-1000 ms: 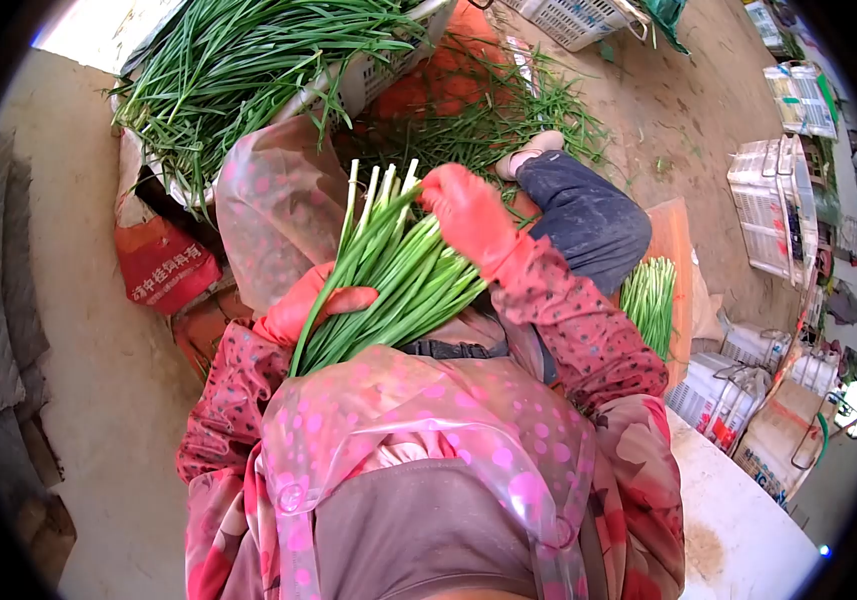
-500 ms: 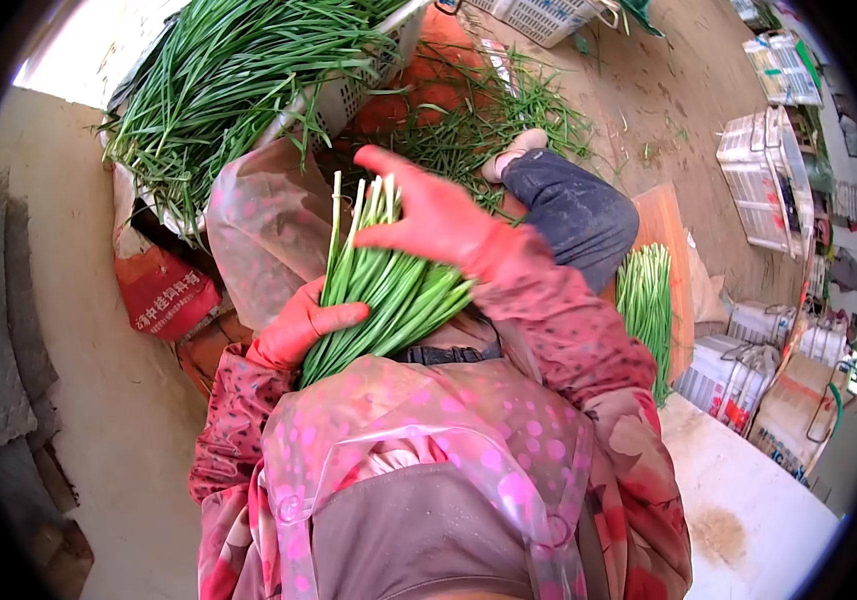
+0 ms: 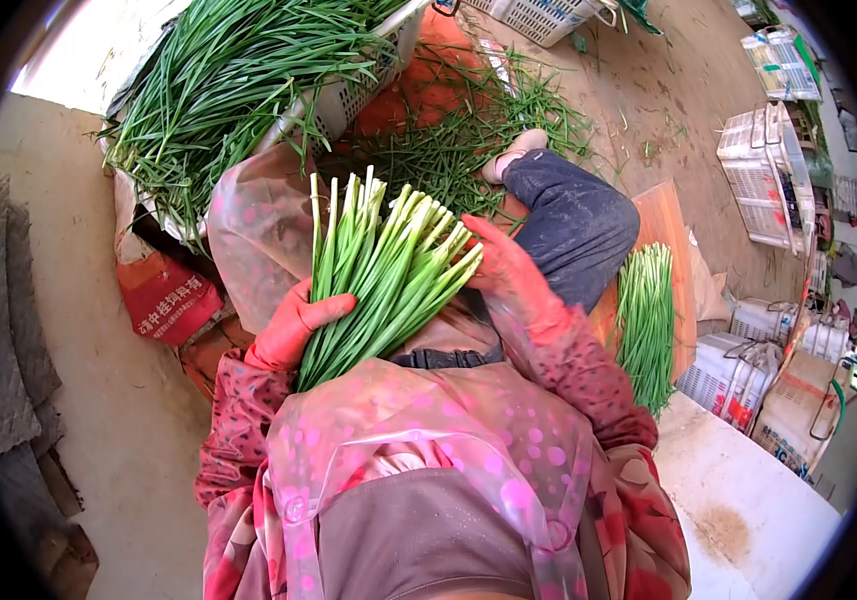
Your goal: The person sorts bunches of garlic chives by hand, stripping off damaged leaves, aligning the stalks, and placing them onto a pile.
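Note:
A bunch of garlic chives (image 3: pixel 378 275) lies across my lap, its pale cut ends fanned out toward the top and its green leaves toward my waist. My left hand (image 3: pixel 298 325), in a red rubber glove, is closed around the bunch's left lower side, thumb across the front. My right hand (image 3: pixel 513 275), also red-gloved, grips the right edge of the bunch near the pale ends. Some of its fingers are hidden behind the stalks.
A crate (image 3: pixel 343 100) heaped with loose chives (image 3: pixel 238 90) stands at upper left. Chive scraps (image 3: pixel 448 150) litter the floor ahead. To my right, a stack of chives (image 3: pixel 645 320) lies on a wooden board (image 3: pixel 683 270). White crates (image 3: pixel 763 175) stand farther right.
My right hand has come down from over the cut ends to the bunch's right edge. The stalks are spread wider to the right. My left hand keeps its hold.

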